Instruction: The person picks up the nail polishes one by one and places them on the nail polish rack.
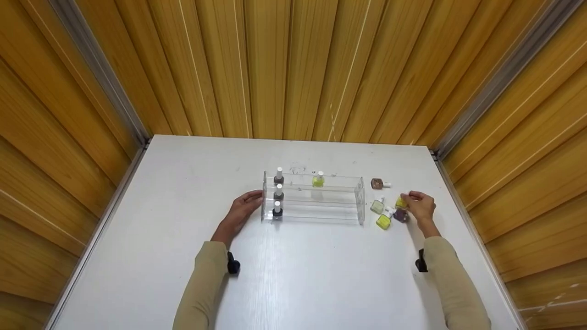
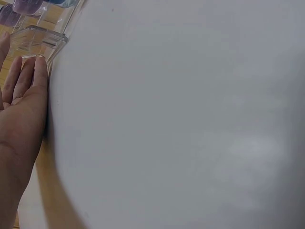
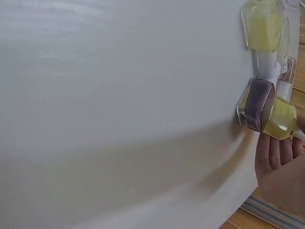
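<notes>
Altogether, nine small white-capped bottles can be counted from the head view, four stood upright in a clear rack (image 1: 360, 201) and five to its right. The rack's rear tier is occupied by a dark brownish bottle (image 1: 279, 180) at the left end and an upright yellow bottle (image 1: 318, 181) near the middle; at the left end of the middle tier a grey bottle (image 1: 278, 196) is held, and at that of the front tier a near-black bottle (image 1: 277, 212). On the white table (image 1: 293, 279), four are laid down: a brown bottle (image 1: 377, 184), a pale bottle (image 1: 377, 206), a lying yellow bottle (image 1: 383, 222) and a dark purple bottle (image 1: 401, 215). The fifth, the held yellow bottle (image 1: 401, 202), is pinched by the right hand (image 1: 422, 208) just beside the purple one. From the left wrist, the rack's end panel is seen touched by the left hand (image 2: 24, 109), its fingers fairly straight and not clasped round anything; parts of three filled bottles are shown above. From the right wrist, yellow contents are seen through the held bottle's glass, its white cap gripped; small lettering is printed on it but cannot be read.
</notes>
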Tool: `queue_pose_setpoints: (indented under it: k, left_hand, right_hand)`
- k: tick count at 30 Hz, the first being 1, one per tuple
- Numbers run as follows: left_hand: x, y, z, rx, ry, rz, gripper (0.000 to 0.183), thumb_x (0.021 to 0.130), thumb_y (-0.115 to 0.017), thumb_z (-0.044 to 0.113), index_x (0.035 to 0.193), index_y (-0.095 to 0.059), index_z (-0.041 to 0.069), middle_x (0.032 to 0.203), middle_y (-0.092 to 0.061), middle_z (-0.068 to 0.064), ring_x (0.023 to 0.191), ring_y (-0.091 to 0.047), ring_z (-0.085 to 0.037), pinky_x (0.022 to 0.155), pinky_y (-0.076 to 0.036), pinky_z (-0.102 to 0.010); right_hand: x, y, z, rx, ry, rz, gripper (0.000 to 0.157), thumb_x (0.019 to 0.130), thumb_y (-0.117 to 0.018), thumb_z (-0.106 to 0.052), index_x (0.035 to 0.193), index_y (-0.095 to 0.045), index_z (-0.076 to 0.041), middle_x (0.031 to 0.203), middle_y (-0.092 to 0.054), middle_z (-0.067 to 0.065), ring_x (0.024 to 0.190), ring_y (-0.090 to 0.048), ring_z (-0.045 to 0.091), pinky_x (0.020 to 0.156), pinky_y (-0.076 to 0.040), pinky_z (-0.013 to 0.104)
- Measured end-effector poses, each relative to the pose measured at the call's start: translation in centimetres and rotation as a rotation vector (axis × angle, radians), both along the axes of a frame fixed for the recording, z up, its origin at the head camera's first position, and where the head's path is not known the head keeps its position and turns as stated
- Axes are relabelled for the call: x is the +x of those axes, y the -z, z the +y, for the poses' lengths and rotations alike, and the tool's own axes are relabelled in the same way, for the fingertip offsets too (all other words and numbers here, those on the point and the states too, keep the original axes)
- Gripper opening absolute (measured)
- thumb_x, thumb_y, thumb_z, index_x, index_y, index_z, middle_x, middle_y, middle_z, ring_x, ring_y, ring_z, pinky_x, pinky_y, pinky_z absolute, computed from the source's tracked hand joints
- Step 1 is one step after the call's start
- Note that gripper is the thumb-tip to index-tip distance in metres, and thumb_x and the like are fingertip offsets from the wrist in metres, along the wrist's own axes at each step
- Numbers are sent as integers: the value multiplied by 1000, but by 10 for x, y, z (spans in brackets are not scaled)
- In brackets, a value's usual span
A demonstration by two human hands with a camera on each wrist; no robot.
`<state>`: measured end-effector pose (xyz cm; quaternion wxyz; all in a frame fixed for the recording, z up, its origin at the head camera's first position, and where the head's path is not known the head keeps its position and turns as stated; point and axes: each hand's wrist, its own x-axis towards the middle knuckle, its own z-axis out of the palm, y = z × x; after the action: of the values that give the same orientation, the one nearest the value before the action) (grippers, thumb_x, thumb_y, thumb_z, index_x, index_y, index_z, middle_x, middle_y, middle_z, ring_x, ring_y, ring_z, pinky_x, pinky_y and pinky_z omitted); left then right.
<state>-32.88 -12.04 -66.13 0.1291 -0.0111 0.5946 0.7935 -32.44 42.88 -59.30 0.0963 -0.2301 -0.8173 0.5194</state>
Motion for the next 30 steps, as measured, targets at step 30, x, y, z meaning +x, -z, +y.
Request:
queue_pose_setpoints:
  k: [30]
  left_hand:
    - [2, -4, -1, 36, 2, -18, 47, 97, -72, 14, 140, -58, 4, 147, -58, -16, 139, -53, -24, 122, -38, -34]
  right_hand:
    - [5, -45, -34, 10, -162, 153, 43, 92, -78, -22, 123, -67, 6, 84, -67, -22, 80, -63, -8, 71, -56, 9]
